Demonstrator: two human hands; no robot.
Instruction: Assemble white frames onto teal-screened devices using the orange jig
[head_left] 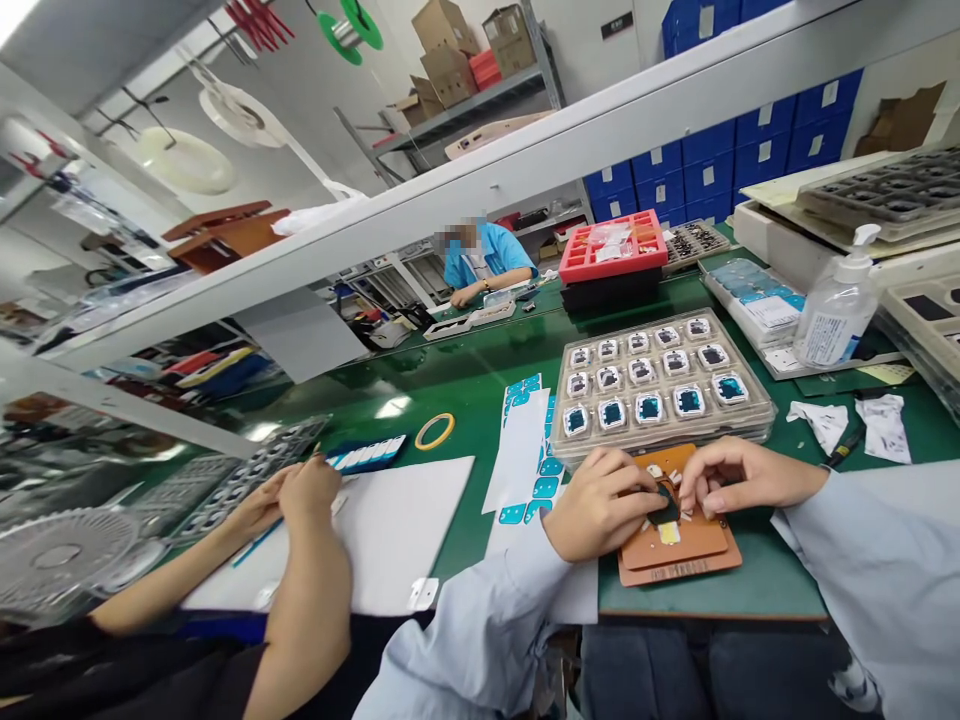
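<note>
An orange-brown fixture board (709,555) lies on the table edge in front of me, with small metal pieces and a yellow square on it. A small dark part (664,512) sits in its middle. My left hand (600,505) rests at the fixture's left side, with fingers closed on the dark part's edge. From the right, my right hand (750,475) reaches over the board, its fingertips pinched together near the same part. Whatever those fingertips hold is too small to make out. Just behind the fixture stands a clear tray (660,440) of white-framed parts with dark or blue centres.
A pump bottle (834,310) and white scraps (885,428) lie to the right. Blue sticker sheets (517,450) and a yellow tape ring (435,431) are left. A co-worker's arms (307,530) work over a white mat (409,510). Another person (487,255) sits across.
</note>
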